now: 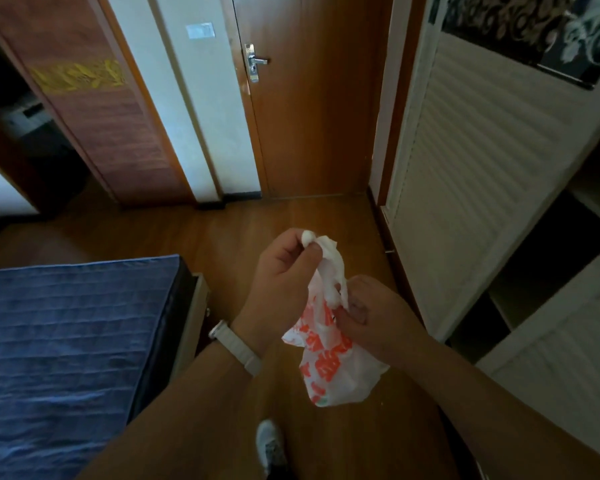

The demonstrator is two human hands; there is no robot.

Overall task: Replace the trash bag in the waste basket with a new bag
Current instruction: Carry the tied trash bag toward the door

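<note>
A white plastic bag [329,362] with orange print hangs in front of me above the wooden floor. My left hand [281,282], with a white watch strap on its wrist, pinches the bag's twisted handles at the top. Lower and to the right, my right hand [368,313] grips the bag's neck. The bag's body bulges below both hands. No waste basket is in view.
A bed with a blue quilted cover [66,341] fills the lower left. A shut wooden door [312,109] stands ahead, white louvred wardrobe doors [465,174] to the right. My white shoe [271,445] rests on the wooden floor [243,237].
</note>
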